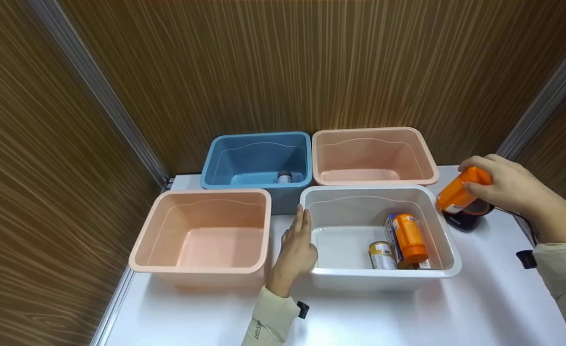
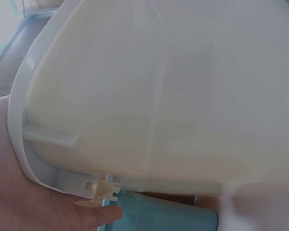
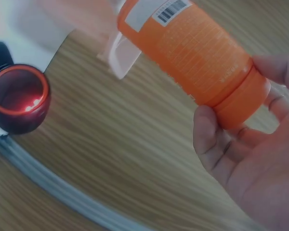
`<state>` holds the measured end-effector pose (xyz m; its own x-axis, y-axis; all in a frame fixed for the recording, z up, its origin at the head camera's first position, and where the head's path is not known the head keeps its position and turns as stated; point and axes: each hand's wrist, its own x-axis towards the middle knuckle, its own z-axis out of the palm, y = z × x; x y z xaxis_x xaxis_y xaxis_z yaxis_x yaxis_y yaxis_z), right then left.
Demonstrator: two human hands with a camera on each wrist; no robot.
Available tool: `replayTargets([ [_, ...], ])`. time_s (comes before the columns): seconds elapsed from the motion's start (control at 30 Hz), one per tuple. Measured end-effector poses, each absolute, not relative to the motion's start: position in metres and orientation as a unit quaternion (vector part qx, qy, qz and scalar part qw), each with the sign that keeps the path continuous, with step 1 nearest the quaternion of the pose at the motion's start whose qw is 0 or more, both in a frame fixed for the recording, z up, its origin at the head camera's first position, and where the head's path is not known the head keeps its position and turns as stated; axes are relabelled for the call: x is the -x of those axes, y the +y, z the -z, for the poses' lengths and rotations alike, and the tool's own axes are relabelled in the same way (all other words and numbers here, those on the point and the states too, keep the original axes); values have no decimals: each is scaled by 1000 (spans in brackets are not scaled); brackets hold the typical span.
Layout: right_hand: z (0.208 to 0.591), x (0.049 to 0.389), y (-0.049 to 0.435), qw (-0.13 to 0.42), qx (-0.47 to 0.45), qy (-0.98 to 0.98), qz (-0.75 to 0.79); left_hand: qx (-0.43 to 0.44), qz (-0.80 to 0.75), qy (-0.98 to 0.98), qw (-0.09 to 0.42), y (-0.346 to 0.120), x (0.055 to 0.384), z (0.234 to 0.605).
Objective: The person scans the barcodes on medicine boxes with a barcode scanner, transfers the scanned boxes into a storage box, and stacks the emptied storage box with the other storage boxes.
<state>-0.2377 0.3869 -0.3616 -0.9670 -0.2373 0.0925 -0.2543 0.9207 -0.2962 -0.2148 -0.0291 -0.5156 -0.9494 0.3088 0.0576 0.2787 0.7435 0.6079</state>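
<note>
My right hand (image 1: 509,185) grips an orange bottle (image 1: 461,190) by its cap end, tilted, just outside the white bin's right rim. In the right wrist view, the bottle's barcode label (image 3: 171,10) shows at the end away from the fingers. Close to the bottle stands a dark barcode scanner (image 3: 20,98) with an orange ring and a red glow. My left hand (image 1: 295,250) rests with straight fingers along the left side of the white bin (image 1: 379,273). Inside that bin lie another orange bottle (image 1: 410,235), a gold-and-white can (image 1: 382,254) and a blue-and-white box (image 1: 392,238).
A blue bin (image 1: 256,186) at the back left holds a small dark-capped bottle (image 1: 284,177). Pink bins stand at the back right (image 1: 374,182) and front left (image 1: 201,270). Wood-grain panels (image 1: 283,62) enclose the white table (image 1: 359,317) at the back and sides.
</note>
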Motion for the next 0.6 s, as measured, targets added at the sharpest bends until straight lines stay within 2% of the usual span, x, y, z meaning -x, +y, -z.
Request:
replayTargets([
  [0.33,391,242,415,-2,-97,-984,-147,-150,-322,934,30,-28,216,515],
  [0.6,416,242,435,-71,-58,-974,-208,-153,-325,933,26,-28,216,516],
])
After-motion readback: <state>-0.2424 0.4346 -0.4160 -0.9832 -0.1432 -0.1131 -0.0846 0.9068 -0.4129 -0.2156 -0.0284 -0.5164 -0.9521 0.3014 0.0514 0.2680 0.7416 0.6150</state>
